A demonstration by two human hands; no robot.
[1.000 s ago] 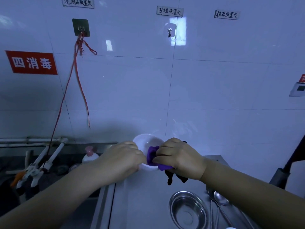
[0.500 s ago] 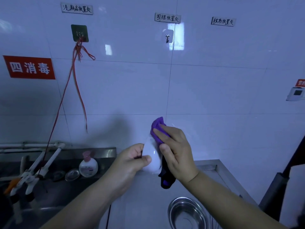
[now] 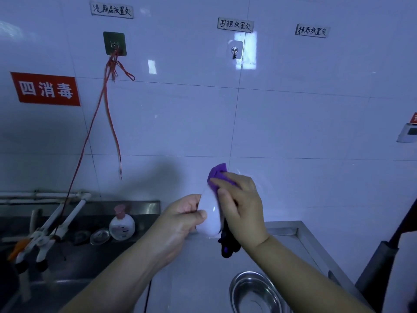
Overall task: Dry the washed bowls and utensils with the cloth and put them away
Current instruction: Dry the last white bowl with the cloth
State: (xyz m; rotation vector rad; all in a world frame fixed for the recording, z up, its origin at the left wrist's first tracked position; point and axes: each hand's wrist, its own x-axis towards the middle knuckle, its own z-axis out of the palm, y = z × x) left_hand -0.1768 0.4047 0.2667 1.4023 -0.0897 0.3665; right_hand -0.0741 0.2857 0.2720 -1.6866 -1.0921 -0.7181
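In the lower centre of the frame we hold a small white bowl (image 3: 209, 213) up in the air, turned on its edge, so that its side faces us and its inside faces to the right. Our left hand (image 3: 180, 220) grips the bowl at its left rim, with the thumb laid over the outer wall and the other fingers curled behind; this hold keeps the bowl steady while the other hand rubs it. Our right hand (image 3: 241, 211) is curled round a purple cloth (image 3: 217, 175) and presses it against the right side of the bowl, probably into the inside, which we cannot see from here. One bunch of the cloth stands out above the fingers, and a dark tail of it hangs down below the wrist. We judge that the bowl is lifted off the counter so that the cloth can reach all round it. At the bottom of the frame, right of centre, a steel bowl (image 3: 252, 292) lies on the steel counter (image 3: 191, 279); it seems to wait for its turn. At the lower left, a soap bottle (image 3: 121, 224) stands by the sink (image 3: 67, 256), and red strings (image 3: 112, 109) hang from a wall hook (image 3: 114, 44) in the upper left.
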